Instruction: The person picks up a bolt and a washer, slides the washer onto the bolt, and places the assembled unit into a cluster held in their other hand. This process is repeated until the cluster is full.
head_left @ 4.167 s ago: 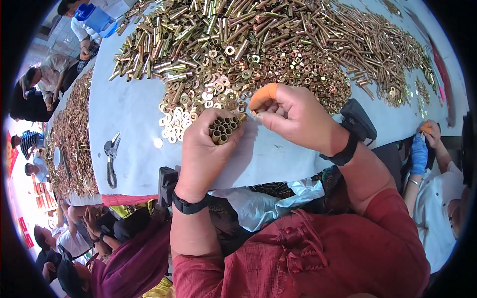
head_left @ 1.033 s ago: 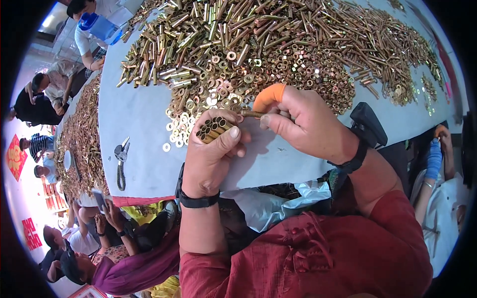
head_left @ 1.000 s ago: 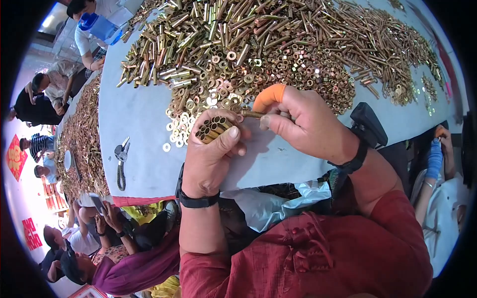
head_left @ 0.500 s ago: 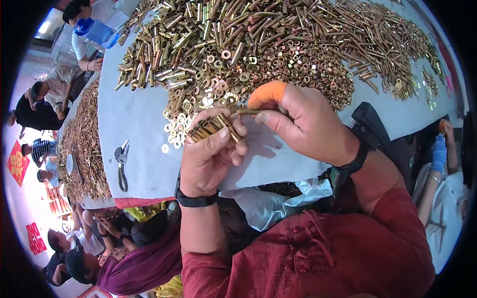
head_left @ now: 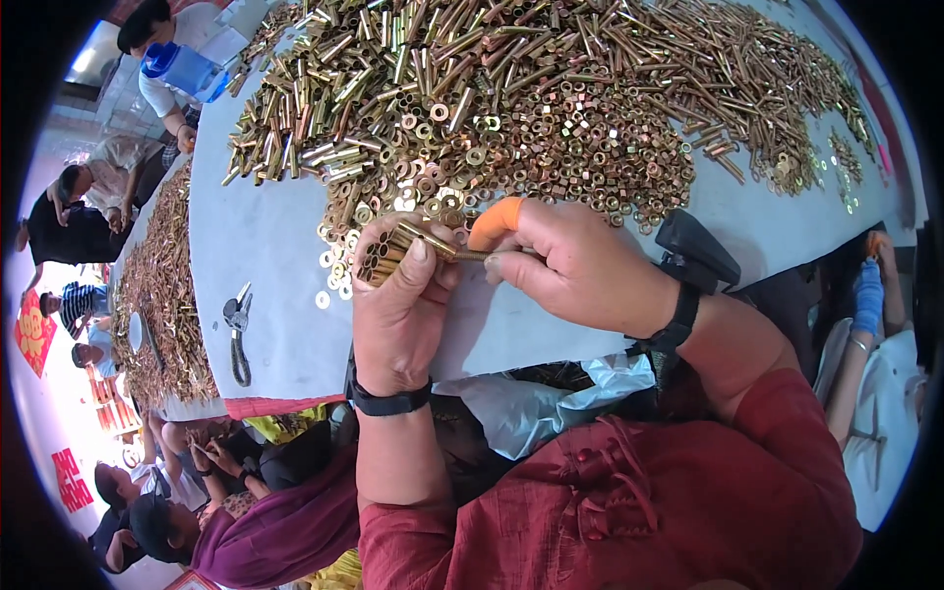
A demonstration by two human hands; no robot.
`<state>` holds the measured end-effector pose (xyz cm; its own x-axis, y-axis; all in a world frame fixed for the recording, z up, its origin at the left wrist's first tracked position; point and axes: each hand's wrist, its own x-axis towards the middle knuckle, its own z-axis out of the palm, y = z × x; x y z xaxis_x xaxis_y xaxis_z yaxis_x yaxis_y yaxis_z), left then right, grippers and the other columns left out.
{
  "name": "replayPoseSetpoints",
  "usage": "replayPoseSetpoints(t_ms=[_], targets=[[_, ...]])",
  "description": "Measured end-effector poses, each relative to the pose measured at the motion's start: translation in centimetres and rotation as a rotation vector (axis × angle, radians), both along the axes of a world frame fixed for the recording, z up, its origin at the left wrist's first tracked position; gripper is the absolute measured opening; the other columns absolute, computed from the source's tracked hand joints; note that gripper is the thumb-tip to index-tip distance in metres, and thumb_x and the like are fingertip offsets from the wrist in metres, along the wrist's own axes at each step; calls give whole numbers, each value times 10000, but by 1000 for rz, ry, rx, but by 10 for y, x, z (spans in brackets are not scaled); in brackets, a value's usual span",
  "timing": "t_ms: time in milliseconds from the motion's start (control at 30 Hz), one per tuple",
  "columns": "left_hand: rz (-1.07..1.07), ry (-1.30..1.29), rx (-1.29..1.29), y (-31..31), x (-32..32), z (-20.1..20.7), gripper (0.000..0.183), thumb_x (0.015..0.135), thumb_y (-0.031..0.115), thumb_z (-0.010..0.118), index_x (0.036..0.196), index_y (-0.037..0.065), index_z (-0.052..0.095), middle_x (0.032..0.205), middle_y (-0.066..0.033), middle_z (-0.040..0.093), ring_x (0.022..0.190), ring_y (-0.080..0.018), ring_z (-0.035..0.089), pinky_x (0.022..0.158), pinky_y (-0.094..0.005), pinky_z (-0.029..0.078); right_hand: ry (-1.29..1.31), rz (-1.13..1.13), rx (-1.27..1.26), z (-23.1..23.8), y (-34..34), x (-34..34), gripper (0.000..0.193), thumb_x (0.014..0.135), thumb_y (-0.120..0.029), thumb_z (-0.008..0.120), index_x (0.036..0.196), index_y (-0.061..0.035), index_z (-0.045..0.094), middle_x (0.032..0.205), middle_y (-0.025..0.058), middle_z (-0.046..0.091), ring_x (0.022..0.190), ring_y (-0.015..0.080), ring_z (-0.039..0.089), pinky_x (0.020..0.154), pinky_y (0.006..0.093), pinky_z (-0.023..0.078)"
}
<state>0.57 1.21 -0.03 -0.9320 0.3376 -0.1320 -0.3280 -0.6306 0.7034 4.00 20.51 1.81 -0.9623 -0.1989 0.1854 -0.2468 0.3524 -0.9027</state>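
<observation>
My left hand is closed around a bundle of several gold-coloured metal sleeves, their round open ends facing left. One sleeve lies slanted across the top under my thumb. Between thumb and forefinger, my right hand pinches a threaded bolt. An orange finger cover is on that forefinger. The bolt's left end meets the slanted sleeve's right end; whether it is inside, I cannot tell. Just beyond my hands lie loose flat washers and a heap of nuts.
Heaped sleeves and long bolts cover the table's far side. Pliers with a black handle lie left on the pale tabletop. Another heaped table and several people are further left. A co-worker's blue-sleeved arm is at right.
My right hand has moved left and slightly down, bringing the bolt to the slanted sleeve's end. That sleeve has turned to a flatter slant and shifted left and up with my left fingers.
</observation>
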Motion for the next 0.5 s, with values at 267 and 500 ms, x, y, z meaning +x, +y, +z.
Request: replayPoseSetpoints(t_ms=[267, 500], targets=[[39, 34, -214, 0, 1, 5, 214, 905, 146, 692, 1040, 16, 589, 921, -103, 690, 713, -151, 651, 598, -233, 496, -106, 145, -464, -15, -25, 3, 572, 850, 1, 593, 1380, -91, 399, 818, 32, 680, 634, 157, 629, 598, 291, 498], [-115, -53, -264, -4, 3, 22, 205, 899, 127, 687, 1016, 5, 572, 958, -151, 695, 670, -168, 670, 486, -217, 476, 108, -151, 174, 3, 6, -16, 349, 872, -201, 670, 1183, -65, 590, 776, 117, 645, 652, 281, 639, 563, 381, 497]])
